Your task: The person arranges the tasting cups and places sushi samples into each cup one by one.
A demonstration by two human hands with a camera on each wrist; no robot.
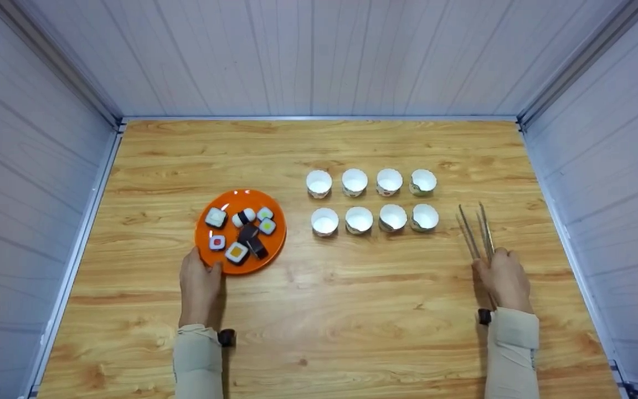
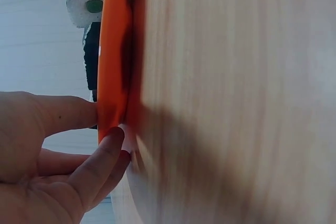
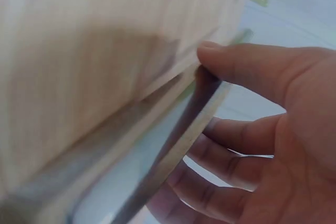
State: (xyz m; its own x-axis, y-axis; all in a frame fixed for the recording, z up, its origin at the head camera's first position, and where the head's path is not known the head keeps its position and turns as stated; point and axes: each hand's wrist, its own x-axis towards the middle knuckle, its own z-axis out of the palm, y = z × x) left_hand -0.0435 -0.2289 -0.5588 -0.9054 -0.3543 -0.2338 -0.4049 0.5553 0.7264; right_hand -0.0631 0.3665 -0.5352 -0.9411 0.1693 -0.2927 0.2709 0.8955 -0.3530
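At the left of the head view, my left hand (image 1: 200, 285) grips the near-left rim of a round orange plate (image 1: 241, 200). The left wrist view has the thumb on top of the plate's edge (image 2: 111, 72) and the fingers underneath. Several sushi pieces lie on it, among them a roll with an orange centre (image 1: 236, 253), one with a red centre (image 1: 217, 242) and a white piece with a dark band (image 1: 243, 218). Over on the right, my right hand (image 1: 507, 281) holds metal tongs (image 1: 487, 233), their arms spread and tips pointing away from me.
Between the plate and the tongs stand several white paper cups in two rows, a back row (image 1: 354, 182) and a front row (image 1: 359, 220). Pale panel walls (image 1: 308, 61) bound the wooden table (image 1: 352, 310) at the back and both sides.
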